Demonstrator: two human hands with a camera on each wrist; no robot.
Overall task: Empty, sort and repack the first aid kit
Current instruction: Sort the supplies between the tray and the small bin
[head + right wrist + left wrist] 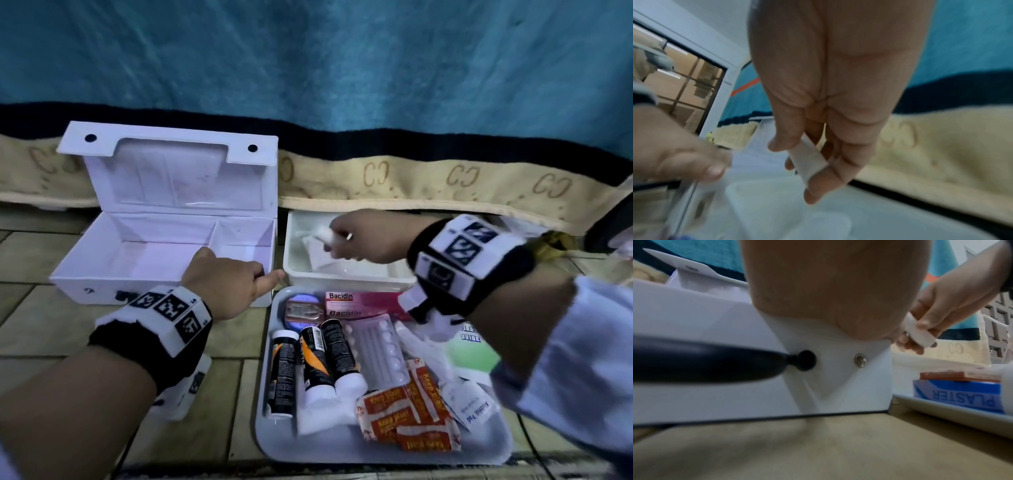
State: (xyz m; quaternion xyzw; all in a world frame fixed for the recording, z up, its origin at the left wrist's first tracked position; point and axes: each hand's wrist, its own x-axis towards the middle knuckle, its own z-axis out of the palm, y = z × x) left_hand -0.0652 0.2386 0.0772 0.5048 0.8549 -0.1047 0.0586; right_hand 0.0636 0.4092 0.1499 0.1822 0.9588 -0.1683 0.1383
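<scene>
The white first aid box (102, 281) stands open on the left with its lid up, and both compartments look bare. My left hand (263, 274) grips its front right rim, thumb outside; the left wrist view shows the palm on that wall (838, 378). My right hand (334, 236) hovers over a small white bin (342, 279) and pinches a white gauze roll (323, 234) (807, 155) (918, 331) between thumb and fingers. A white packet (318, 255) lies in the bin. A grey tray (376, 448) in front holds the sorted supplies.
On the tray lie three black tubes (308, 363), a pink Bacidin box (359, 303), a pill strip (380, 353), orange plaster packs (404, 414), an alcohol pad (476, 407) and a green guide (472, 356). A blue blanket with a beige border (411, 178) hangs behind.
</scene>
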